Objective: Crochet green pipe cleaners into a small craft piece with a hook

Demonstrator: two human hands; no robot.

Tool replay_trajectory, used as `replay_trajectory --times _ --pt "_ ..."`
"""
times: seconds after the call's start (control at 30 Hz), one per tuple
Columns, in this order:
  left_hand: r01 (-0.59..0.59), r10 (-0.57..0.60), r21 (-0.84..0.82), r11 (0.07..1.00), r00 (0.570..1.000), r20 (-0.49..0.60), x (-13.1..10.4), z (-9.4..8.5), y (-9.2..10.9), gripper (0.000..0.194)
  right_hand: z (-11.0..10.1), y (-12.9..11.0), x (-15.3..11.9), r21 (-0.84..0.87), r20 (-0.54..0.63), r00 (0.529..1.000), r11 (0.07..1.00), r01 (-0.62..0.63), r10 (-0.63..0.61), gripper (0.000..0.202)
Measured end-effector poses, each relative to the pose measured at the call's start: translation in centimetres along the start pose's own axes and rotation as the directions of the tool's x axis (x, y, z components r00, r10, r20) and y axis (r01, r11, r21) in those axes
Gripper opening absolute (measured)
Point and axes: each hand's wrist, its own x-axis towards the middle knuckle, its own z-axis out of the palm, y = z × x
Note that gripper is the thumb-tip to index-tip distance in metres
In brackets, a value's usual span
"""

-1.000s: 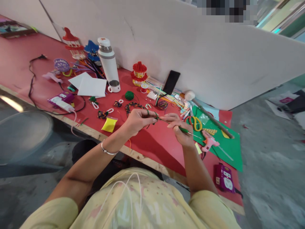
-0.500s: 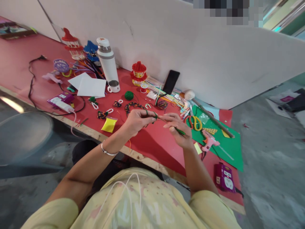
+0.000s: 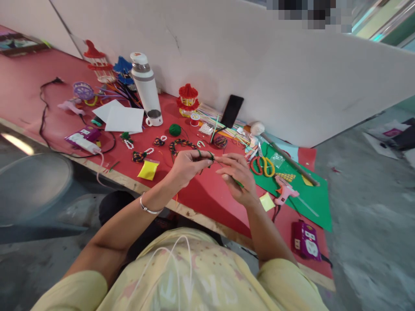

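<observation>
My left hand pinches a small piece of dark green yarn work, with green yarn looped over its fingers. My right hand is closed around a thin tool with a green handle, its tip meeting the yarn at the left fingertips. Just behind the hands lie a braided multicoloured cord and a multicoloured yarn ball. A green yarn ball rests farther back. Small beaded yarn pieces sit to the left, by a yellow packet.
A white flask, white cards and a red-topped lantern stand or lie behind. A phone leans on the wall. To the right are scissors, a pink glue gun and a purple power box.
My right hand has shifted slightly left and down with the tool, closer to my left hand. My left hand has barely moved.
</observation>
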Motion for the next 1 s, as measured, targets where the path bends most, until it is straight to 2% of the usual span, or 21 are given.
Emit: replay_trajectory --times 0.23,0.33,0.57,0.7,0.87,1.0 --pt "0.048 -0.046 -0.174 0.984 0.999 0.014 -0.3 0.5 0.2 0.042 1.8 0.4 -0.7 -0.19 -0.106 0.986 0.976 0.11 -0.131 0.02" --pt "0.011 -0.015 -0.142 0.99 1.0 -0.023 -0.3 0.7 -0.2 0.045 2.1 0.6 -0.6 -0.204 -0.123 0.983 0.973 0.112 -0.139 0.021" --pt "-0.15 0.149 0.001 0.989 0.982 -0.112 0.5 1.1 -2.1 0.041 2.4 0.7 -0.7 -0.184 -0.147 0.983 0.979 0.083 -0.111 0.021" --pt "-0.212 0.215 0.046 0.976 0.973 -0.084 0.7 0.8 -2.0 0.046 2.4 0.6 -0.7 -0.199 -0.147 0.979 0.974 0.107 -0.138 0.023" --pt "-0.25 0.251 -0.074 0.965 0.968 0.004 0.8 0.5 -1.3 0.059 2.5 0.5 -0.6 -0.249 -0.155 0.973 0.96 0.131 -0.173 0.019" --pt "-0.275 0.275 0.031 0.961 0.962 0.011 1.1 0.1 -1.4 0.062 2.6 0.3 -0.4 -0.261 -0.166 0.969 0.956 0.134 -0.181 0.019"
